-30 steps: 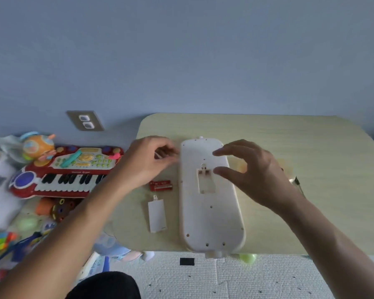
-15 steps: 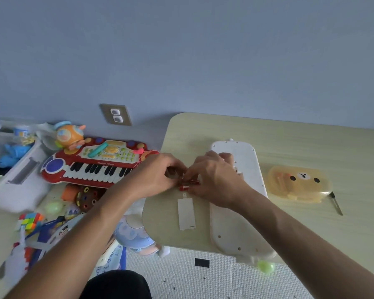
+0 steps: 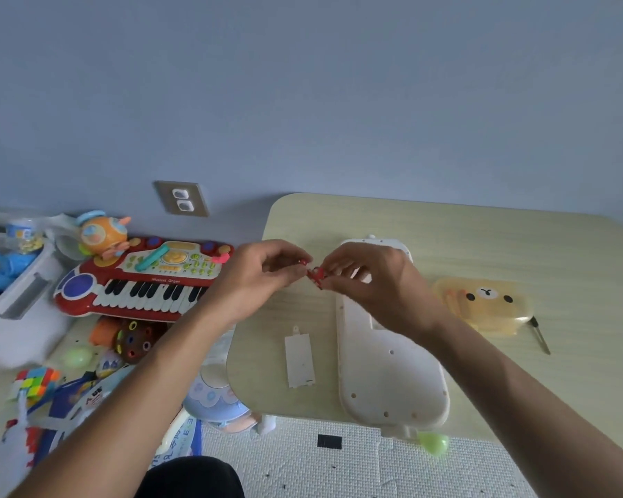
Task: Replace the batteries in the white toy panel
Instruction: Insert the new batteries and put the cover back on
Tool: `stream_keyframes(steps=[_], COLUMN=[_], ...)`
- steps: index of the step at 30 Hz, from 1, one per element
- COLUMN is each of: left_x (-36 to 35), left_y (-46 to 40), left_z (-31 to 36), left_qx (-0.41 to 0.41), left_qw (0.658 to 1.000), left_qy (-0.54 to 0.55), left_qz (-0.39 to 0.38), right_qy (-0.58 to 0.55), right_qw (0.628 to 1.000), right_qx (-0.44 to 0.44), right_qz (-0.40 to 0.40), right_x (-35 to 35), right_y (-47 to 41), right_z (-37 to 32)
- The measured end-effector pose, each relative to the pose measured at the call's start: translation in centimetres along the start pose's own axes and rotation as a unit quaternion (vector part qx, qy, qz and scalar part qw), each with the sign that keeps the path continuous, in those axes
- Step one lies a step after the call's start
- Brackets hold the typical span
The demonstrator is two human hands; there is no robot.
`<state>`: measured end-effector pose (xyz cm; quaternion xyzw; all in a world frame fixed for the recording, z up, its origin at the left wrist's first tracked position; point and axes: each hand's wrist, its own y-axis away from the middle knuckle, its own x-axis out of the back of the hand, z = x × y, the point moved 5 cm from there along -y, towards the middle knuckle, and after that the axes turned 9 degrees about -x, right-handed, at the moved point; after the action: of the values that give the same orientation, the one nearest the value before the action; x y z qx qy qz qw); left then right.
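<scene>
The white toy panel point(image 3: 385, 368) lies face down on the light wooden table point(image 3: 482, 246), its battery bay hidden behind my right wrist. Its white battery cover point(image 3: 299, 357) lies loose on the table to the panel's left. Above the panel's upper left corner, my left hand point(image 3: 263, 271) and my right hand point(image 3: 371, 278) meet in the air. Both pinch small red batteries point(image 3: 315, 273) between their fingertips; how many there are I cannot tell.
A translucent orange bear-face box point(image 3: 486, 303) sits right of the panel, with a small screwdriver point(image 3: 540, 334) beside it. A green ball point(image 3: 434, 442) lies under the table's front edge. Left on the floor are a red toy keyboard point(image 3: 137, 282), several toys and a white bin point(image 3: 18, 303).
My hands came together over the red batteries left of the panel, picked them up, and now hold them raised above the table. The head view shifted left.
</scene>
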<state>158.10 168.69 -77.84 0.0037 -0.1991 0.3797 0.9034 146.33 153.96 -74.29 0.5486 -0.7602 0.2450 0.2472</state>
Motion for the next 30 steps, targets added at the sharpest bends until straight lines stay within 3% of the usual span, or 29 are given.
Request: stream_keyframes(steps=[4,9,23,30], left_x=[-2.8,-6.4,-8.7,-8.5], left_y=[-0.4,-0.7,-0.4,0.1], left_z=[2.6,4.0,4.2,3.9], left_qx=[-0.008,-0.036,-0.088,-0.097], left_qw=[0.998,0.995,0.975,0.979], left_qy=[0.056,-0.032,-0.188,-0.177], left_qz=[-0.026,-0.092,-0.077,-0.035], right_qy=[-0.051,-0.087,-0.036,0.055], right_qw=[0.997,0.992,0.998,0.997], right_qx=[-0.028,-0.066,-0.027,0.015], right_qz=[0.046,0.058,0.043,0.054], right_x=[3.5,4.7,4.5,4.3], right_y=[2.1,4.0,4.9,5.3], right_z=[2.1,4.5,5.9,5.9])
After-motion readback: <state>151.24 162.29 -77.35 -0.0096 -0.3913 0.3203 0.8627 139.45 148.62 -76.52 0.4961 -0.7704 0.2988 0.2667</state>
